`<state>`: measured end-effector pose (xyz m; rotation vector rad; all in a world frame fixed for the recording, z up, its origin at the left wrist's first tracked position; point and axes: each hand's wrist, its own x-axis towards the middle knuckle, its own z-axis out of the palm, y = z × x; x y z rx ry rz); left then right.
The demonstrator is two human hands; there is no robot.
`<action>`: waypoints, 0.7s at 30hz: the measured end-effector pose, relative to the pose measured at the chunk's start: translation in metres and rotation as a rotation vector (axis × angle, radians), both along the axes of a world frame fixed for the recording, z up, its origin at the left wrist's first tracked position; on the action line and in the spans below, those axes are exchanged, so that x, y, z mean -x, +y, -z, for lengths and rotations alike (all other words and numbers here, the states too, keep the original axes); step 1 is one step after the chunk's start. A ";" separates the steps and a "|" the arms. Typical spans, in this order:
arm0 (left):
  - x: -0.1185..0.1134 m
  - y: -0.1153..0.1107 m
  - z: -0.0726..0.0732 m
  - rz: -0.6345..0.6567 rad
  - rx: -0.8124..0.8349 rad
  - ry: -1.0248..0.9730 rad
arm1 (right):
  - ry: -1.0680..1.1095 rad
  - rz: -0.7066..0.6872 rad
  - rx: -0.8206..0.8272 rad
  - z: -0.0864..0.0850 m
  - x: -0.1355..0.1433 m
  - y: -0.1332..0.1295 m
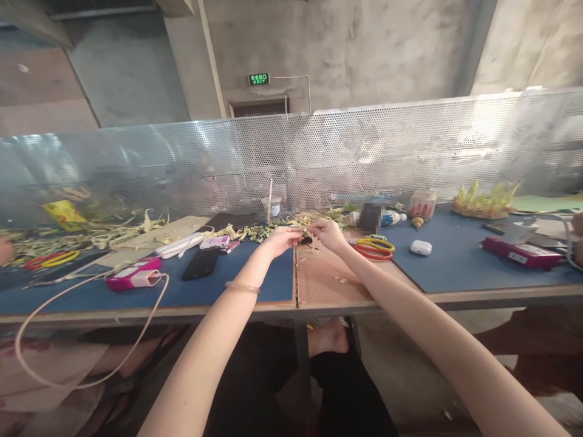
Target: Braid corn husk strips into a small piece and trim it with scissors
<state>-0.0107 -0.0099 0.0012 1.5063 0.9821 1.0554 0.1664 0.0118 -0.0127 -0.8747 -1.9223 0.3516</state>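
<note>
1. Find the left hand point(286, 238) and the right hand point(328, 233) above the table, facing each other, with fingertips bent inward and near to touching.
2. Cannot tell, for either hand, a true clamp from an empty pinch — too fine a detail at this size.
3. Look for the small dark object point(307, 240) just below the fingertips, near the seam beside the tan board point(325, 292); impossible to name it surely.
4. For such fine work, better to steady with one hand and to move only with the other, using the finger pads and little force, to lower the risk of crushing or dropping a small piece.
5. Also wise to keep the smooth, pale bangle point(243, 287) away from the table edge.
6. Behind the hands, notice the green plant pieces point(260, 233), small and knobbly, heaped loosely; farther left, longer pale strips point(146, 228), thin and curled.
7. Beside the right forearm, see orange and yellow ring handles point(378, 241), smooth like plastic, and then a white earphone case point(421, 247), rounded and glossy.
8. On the left, note a flat black phone point(201, 263); at the back, a shiny perforated metal screen point(410, 139) — full of little round holes — before a rough concrete wall point(355, 48).
</note>
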 end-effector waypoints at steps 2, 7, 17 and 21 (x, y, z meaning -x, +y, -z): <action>-0.002 -0.001 0.000 -0.005 -0.032 0.014 | 0.006 0.014 0.015 0.000 -0.001 0.000; -0.007 0.002 0.002 -0.055 -0.122 0.049 | 0.016 0.004 0.033 -0.002 0.001 -0.003; -0.005 0.000 0.000 -0.005 -0.200 0.009 | 0.059 0.001 0.067 -0.002 0.000 -0.004; -0.004 -0.002 -0.001 0.040 -0.192 -0.016 | 0.085 0.006 0.063 -0.005 -0.002 -0.005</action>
